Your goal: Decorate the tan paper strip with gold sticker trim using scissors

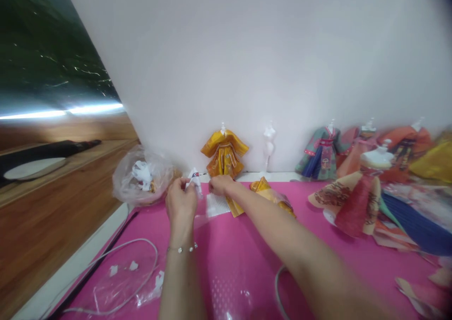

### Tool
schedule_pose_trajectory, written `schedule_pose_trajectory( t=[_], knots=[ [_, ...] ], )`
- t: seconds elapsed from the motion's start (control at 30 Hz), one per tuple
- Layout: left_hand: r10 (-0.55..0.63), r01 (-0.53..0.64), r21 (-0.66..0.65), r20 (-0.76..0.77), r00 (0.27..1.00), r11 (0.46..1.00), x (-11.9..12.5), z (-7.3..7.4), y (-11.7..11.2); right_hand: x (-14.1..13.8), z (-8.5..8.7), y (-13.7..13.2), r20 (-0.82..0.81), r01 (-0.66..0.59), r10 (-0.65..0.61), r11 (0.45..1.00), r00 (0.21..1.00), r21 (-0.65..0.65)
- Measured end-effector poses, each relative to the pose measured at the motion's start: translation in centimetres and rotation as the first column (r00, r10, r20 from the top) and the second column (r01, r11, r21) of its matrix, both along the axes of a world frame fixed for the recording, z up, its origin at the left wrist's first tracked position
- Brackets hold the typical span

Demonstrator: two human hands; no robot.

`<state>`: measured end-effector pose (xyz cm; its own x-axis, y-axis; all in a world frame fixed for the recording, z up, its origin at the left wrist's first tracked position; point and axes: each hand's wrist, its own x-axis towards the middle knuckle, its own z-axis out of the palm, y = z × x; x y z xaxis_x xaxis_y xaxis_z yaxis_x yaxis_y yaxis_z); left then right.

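Observation:
My left hand is closed in a pinch beside a small white piece with a dark printed mark, which seems to be at its fingertips. Curled shut above the mat, my right hand hides whatever its fingers hold. Just below it lie a white pleated piece and a gold fabric strip. Behind the right hand stands a miniature gold robe on a small mannequin. More folded gold fabric, partly under clear plastic, lies right of my right wrist.
A clear plastic bag with white and gold scraps sits at left. A bare white mannequin stands by the wall. Several dressed mannequins, including a green robe, fill the right. A white cable loops over the pink mat.

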<state>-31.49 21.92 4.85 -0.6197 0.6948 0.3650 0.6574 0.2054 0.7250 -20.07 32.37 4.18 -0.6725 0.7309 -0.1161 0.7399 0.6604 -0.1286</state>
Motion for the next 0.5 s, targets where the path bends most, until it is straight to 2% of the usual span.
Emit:
schedule_pose_trajectory(
  t=[0.13, 0.27, 0.37, 0.5],
  knots=[
    [0.012, -0.016, -0.102, -0.047, 0.999, 0.995, 0.0, -0.8, 0.0, 0.2, -0.2, 0.2, -0.031, 0.022, -0.022, 1.0, 0.999, 0.018],
    [0.008, -0.015, -0.191, -0.039, 0.999, 0.981, 0.3, -2.5, 0.8, 1.9, 0.5, -0.2, -0.116, 0.04, -0.032, 0.997, 0.993, 0.068],
    [-0.025, 0.02, -0.24, -0.016, 1.0, 0.971, 0.8, -4.0, 1.6, 4.9, 1.8, -0.8, -0.213, 0.059, -0.033, 0.992, 0.976, 0.114],
    [-0.105, 0.103, -0.244, 0.004, 0.994, 0.964, 1.6, -4.9, 2.5, 11.0, 3.1, -3.6, -0.368, 0.071, -0.003, 0.982, 0.93, 0.173]
  ],
)
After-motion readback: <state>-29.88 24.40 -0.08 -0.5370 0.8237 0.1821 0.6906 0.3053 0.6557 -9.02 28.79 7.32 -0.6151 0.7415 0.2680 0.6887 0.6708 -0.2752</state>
